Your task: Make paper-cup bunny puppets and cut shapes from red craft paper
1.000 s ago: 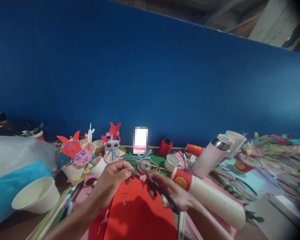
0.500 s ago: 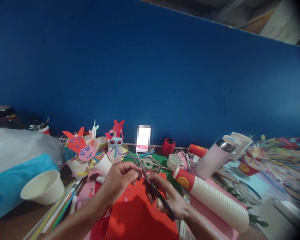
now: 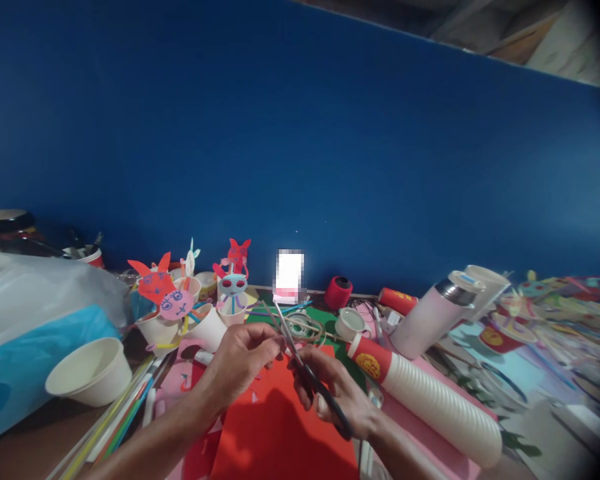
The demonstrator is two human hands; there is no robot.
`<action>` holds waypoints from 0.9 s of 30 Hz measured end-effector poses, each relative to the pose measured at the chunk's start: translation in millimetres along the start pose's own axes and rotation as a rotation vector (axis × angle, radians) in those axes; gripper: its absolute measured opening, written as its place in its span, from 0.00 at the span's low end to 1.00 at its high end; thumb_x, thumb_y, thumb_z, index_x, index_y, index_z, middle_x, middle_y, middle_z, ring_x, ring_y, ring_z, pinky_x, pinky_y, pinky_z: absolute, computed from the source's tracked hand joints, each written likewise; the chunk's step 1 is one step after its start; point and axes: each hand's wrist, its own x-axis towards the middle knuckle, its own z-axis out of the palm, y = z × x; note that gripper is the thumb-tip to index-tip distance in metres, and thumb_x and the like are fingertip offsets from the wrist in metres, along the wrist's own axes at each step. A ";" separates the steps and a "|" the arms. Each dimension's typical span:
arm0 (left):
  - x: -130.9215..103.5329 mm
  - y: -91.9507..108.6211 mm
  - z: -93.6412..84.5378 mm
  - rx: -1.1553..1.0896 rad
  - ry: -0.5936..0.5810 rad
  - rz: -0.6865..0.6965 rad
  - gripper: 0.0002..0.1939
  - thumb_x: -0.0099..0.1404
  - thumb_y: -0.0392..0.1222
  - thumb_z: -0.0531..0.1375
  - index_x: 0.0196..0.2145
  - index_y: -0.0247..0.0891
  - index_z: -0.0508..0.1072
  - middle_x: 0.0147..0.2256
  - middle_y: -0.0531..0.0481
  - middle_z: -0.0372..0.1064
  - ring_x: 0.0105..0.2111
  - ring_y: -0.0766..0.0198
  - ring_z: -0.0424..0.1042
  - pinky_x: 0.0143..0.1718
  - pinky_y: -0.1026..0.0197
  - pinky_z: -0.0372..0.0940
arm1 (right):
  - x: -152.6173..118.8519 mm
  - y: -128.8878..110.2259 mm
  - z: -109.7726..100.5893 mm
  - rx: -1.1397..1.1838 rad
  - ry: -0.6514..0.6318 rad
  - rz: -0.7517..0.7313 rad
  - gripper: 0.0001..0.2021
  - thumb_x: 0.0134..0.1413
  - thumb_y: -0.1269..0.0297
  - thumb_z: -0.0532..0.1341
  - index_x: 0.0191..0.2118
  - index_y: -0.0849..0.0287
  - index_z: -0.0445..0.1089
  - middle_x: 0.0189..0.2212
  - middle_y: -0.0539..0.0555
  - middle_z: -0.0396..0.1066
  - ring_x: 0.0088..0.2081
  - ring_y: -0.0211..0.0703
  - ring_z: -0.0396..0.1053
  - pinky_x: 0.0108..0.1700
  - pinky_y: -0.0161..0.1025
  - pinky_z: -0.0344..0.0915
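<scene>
In my right hand (image 3: 333, 387) is a pair of black-handled scissors (image 3: 307, 377), its blades pointing up and away, slightly parted. My left hand (image 3: 250, 353) pinches thumb against fingers right beside the blades. Whatever lies in that pinch is too small and hidden to name. Below both hands lies a sheet of red paper (image 3: 280, 433), partly in their shadow, with small pink scraps near its upper left.
Paper cups with animal-face cutouts (image 3: 175, 303) stand at left, behind a white bowl (image 3: 90, 373) and colored sticks (image 3: 123, 413). A stack of paper cups (image 3: 440, 407) and a pale flask (image 3: 430, 313) flank the right. A blue wall (image 3: 300, 133) rises behind.
The whole view has shifted slightly. Both hands and the scissors keep nearly the same pose beside each other.
</scene>
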 end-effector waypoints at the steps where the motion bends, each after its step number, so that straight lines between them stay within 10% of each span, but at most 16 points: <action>1: 0.3 -0.3 0.0 -0.004 -0.001 -0.004 0.09 0.55 0.40 0.55 0.22 0.34 0.71 0.20 0.53 0.64 0.22 0.69 0.60 0.25 0.66 0.55 | -0.1 0.5 -0.2 0.001 0.001 0.002 0.29 0.40 0.41 0.58 0.40 0.61 0.58 0.22 0.48 0.59 0.23 0.34 0.53 0.27 0.35 0.54; 27: 2.3 0.7 -0.4 -0.024 0.023 -0.007 0.07 0.51 0.35 0.54 0.18 0.35 0.66 0.19 0.53 0.65 0.21 0.68 0.63 0.26 0.65 0.57 | 1.2 1.0 -0.1 -0.001 -0.081 -0.037 0.25 0.45 0.42 0.54 0.39 0.60 0.57 0.25 0.49 0.57 0.25 0.36 0.56 0.29 0.36 0.54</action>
